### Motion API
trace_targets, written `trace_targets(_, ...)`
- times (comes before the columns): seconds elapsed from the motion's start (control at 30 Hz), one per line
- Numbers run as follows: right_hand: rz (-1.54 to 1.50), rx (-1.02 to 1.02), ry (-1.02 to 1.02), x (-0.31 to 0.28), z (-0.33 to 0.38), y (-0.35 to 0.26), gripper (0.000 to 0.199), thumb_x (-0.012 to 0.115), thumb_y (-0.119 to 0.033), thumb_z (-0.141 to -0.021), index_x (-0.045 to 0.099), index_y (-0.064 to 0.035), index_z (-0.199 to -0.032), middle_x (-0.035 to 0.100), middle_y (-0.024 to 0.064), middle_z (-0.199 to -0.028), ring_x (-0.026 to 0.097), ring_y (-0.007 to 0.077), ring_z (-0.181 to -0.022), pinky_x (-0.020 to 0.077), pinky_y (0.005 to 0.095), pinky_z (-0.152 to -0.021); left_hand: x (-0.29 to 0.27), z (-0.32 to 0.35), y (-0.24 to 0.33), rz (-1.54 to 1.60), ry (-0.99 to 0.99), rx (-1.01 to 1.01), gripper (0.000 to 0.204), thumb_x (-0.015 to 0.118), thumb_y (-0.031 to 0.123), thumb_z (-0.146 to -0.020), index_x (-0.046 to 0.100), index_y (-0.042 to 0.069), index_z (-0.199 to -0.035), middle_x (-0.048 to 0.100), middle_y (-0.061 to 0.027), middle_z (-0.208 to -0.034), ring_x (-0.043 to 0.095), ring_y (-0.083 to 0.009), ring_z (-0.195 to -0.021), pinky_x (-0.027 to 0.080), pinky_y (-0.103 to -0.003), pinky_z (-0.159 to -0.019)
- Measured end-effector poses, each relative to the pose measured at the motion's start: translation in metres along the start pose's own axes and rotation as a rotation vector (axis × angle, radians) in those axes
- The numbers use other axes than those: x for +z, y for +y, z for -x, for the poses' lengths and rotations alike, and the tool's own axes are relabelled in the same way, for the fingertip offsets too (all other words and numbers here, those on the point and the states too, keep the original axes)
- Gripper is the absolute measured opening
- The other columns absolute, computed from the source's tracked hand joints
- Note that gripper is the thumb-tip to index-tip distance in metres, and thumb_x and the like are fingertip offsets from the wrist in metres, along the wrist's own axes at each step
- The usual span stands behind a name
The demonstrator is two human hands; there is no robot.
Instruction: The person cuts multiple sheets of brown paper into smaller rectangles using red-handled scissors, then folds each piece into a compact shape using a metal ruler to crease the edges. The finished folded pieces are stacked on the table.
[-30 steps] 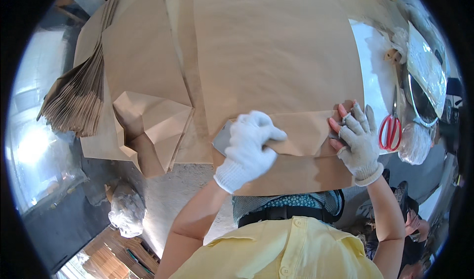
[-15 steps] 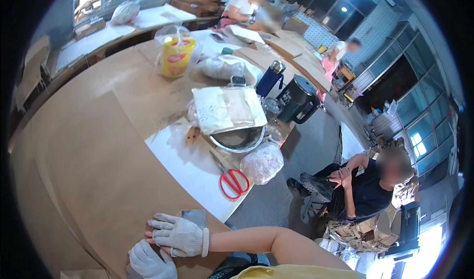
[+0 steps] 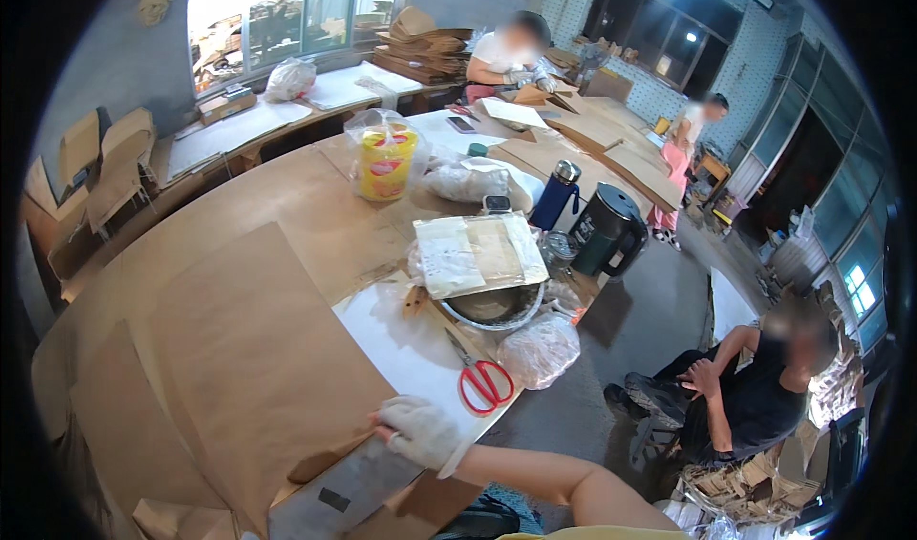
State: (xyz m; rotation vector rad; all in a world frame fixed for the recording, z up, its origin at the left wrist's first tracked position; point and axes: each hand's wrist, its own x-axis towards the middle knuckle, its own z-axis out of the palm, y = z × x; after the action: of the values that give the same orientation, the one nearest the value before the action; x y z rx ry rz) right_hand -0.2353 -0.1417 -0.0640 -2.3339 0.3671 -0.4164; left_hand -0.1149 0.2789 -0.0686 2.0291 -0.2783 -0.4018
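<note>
My right hand (image 3: 415, 432), in a white glove with bare fingertips, is at the right end of a flat grey plate (image 3: 358, 483) with a small dark patch. Its fingers bend over the plate beside the near right corner of a large brown paper sheet (image 3: 258, 339); the thumb is hidden. Along the plate's far side, a bit of brown paper curls up. My left hand is out of sight. Just beyond the right hand, red-handled scissors (image 3: 484, 384) lie on white paper (image 3: 401, 335).
A metal bowl (image 3: 497, 313) with a flat packet (image 3: 480, 255) on top stands beyond the scissors. Nearby are a clear plastic bag (image 3: 540, 349), a dark kettle (image 3: 608, 230), a blue flask (image 3: 556, 196) and a yellow tub (image 3: 387, 163). One person (image 3: 755, 387) sits at the right; two others are farther back.
Both gloved hands were together over the brown paper. Now the left has left the view, and the right has moved right. More of the grey plate shows. The view has shifted.
</note>
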Motion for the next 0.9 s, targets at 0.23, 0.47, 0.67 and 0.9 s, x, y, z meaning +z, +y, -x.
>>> trace_targets(0.23, 0.342, -0.227, -0.385, -0.03, -0.008, -0.025, 0.075, 0.088, -0.033, -0.072, 0.059, -0.008, -0.137, 0.063, 0.0172, -0.132, 0.057, 0.0408, -0.129, 0.0493, 0.0494, -0.104, 0.03, 0.005, 0.02, 1.095, 0.253, -0.618, 0.044, 0.051, 0.04, -0.108, 0.063, 0.004, -0.131, 0.068, -0.0071, -0.129, 0.067, -0.0246, -0.109, 0.057, -0.043, -0.093)
trace_targets(0.47, -0.358, 0.343, -0.095, -0.026, -0.045, 0.077, 0.039, 0.073, -0.01, -0.096, 0.067, -0.0019, -0.134, 0.072, 0.0045, -0.111, 0.067, 0.0144, -0.098, 0.0551, 0.0282, -0.083, 0.003, -0.051, 0.071, -0.269, 0.446, -0.111, 0.049, 0.064, 0.046, -0.103, 0.059, 0.001, -0.083, 0.055, -0.0228, -0.076, 0.054, -0.0313, -0.066, 0.048, -0.043, -0.067)
trace_targets(0.67, -0.422, 0.318, 0.163, -0.03, -0.065, 0.061, 0.043, 0.047, 0.008, -0.103, 0.056, 0.0041, -0.145, 0.065, 0.0075, -0.126, 0.064, 0.0124, -0.108, 0.0536, 0.0247, -0.094, -0.169, -0.03, 0.011, -0.441, 0.884, -0.185, 0.045, 0.06, 0.045, -0.104, 0.071, 0.002, -0.099, 0.072, -0.0238, -0.096, 0.069, -0.0417, -0.092, 0.053, -0.048, -0.082)
trace_targets(0.9, 0.17, 0.052, -0.081, -0.053, -0.049, 0.019, 0.055, 0.067, 0.005, -0.091, 0.056, -0.0019, -0.144, 0.062, 0.016, -0.134, 0.062, 0.0298, -0.122, 0.0496, 0.0394, -0.102, -0.263, -0.032, -0.07, -0.437, 0.941, -0.442, 0.056, 0.06, 0.051, -0.099, 0.074, -0.003, -0.103, 0.073, -0.0257, -0.097, 0.071, -0.0406, -0.093, 0.052, -0.047, -0.085)
